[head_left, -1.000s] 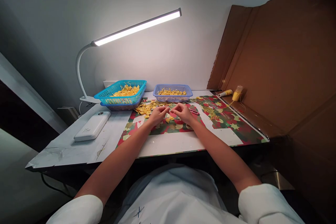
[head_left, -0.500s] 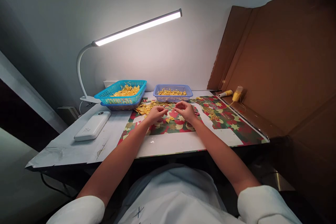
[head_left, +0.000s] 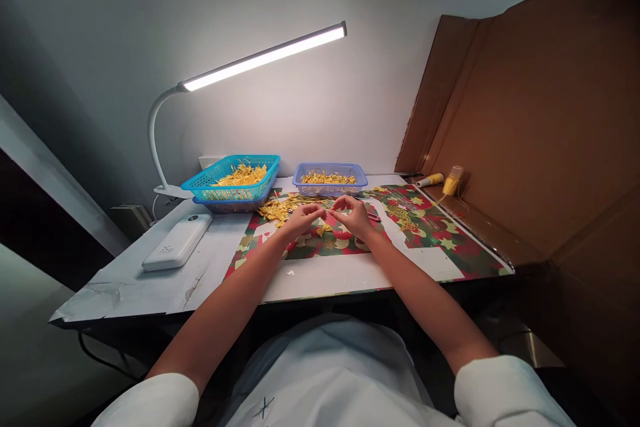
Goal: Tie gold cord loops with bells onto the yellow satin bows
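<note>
My left hand and my right hand meet over the middle of the table. Thumb and fingers of each are pinched, and the fingertips nearly touch. What they hold is too small to make out. A gold ribbon bow lies on the patterned sheet just below my fingertips. Behind my left hand spreads a loose pile of gold ribbon pieces. Something pinkish-red, partly hidden, rests beside my right hand.
A turquoise basket of gold pieces sits stacked at back left, with a lavender basket at back centre. A white power bank, lamp, gold cords, yellow-filled bottle and cardboard wall surround the work area.
My hands have come closer together, the left moving right until its fingertips nearly meet those of the right. The view has shifted very slightly.
</note>
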`<state>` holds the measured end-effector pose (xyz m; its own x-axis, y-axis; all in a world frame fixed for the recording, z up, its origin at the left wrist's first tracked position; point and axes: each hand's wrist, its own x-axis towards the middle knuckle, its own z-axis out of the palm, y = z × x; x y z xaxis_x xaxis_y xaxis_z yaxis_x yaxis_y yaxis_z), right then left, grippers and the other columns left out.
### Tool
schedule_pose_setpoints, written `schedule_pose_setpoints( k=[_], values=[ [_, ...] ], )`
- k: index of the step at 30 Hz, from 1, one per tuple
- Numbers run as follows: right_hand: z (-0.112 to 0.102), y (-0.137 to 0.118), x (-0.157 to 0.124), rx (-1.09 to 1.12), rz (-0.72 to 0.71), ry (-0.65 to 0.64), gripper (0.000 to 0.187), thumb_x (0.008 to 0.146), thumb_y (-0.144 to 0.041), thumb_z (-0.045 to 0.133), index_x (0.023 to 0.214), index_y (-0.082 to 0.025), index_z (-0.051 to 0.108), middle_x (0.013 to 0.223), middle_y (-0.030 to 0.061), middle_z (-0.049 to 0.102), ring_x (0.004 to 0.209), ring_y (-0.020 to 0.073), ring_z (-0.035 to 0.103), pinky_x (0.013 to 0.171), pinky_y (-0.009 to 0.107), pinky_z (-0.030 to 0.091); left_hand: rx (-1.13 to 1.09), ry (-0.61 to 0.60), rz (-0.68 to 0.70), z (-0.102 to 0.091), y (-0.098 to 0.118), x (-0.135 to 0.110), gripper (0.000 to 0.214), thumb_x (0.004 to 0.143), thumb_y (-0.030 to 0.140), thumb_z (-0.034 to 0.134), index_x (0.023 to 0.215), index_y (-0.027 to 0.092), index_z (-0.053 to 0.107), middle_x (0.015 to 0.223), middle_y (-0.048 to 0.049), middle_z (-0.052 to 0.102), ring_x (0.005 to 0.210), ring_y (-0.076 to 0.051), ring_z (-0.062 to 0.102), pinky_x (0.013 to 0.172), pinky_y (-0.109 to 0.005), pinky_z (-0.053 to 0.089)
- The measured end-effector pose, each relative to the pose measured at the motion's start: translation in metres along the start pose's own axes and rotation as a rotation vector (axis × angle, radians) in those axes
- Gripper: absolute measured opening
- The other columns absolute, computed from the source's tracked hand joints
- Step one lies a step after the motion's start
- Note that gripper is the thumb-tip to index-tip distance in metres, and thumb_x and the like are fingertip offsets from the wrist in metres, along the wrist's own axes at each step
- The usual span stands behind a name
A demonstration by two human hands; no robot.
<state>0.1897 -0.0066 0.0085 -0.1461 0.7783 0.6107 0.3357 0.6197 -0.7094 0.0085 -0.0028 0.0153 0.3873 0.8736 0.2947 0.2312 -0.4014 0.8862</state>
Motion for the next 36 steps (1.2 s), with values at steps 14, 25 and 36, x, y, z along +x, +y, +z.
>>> schedule_pose_setpoints(
  k=[14,25,36],
  values=[
    [0.005,-0.002,-0.006,-0.106,-0.118,0.005,0.008,0.076,-0.019,0.062,0.070,-0.023,0.060,0.073,0.0007,0.062,0.078,0.0188,0.053,0.070,0.031,0.043,-0.689,0.207,-0.298,0.009,-0.006,0.003,0.043,0.043,0.038,0.088,0.077,0.014,0.073,0.076,-0.0027,0.066,0.052,-0.002,0.040,0.043,-0.016,0.028],
    [0.003,0.003,-0.006,-0.336,-0.238,-0.018,0.011,0.075,-0.012,0.061,0.071,-0.022,0.064,0.066,0.0008,0.056,0.073,0.0183,0.050,0.072,0.033,0.037,-0.098,0.275,-0.105,0.010,-0.006,-0.001,0.026,0.057,0.036,0.079,0.073,0.015,0.077,0.073,-0.0069,0.073,0.065,-0.017,0.062,0.058,-0.026,0.045],
    [0.005,0.003,-0.005,-0.342,-0.204,-0.082,0.013,0.076,-0.010,0.058,0.071,-0.022,0.062,0.071,0.0025,0.063,0.078,0.0208,0.050,0.077,0.036,0.036,0.295,0.204,0.017,0.012,-0.011,-0.003,0.024,0.069,0.039,0.070,0.069,0.016,0.075,0.051,-0.0003,0.063,0.046,-0.010,0.048,0.048,-0.023,0.032]
  ],
)
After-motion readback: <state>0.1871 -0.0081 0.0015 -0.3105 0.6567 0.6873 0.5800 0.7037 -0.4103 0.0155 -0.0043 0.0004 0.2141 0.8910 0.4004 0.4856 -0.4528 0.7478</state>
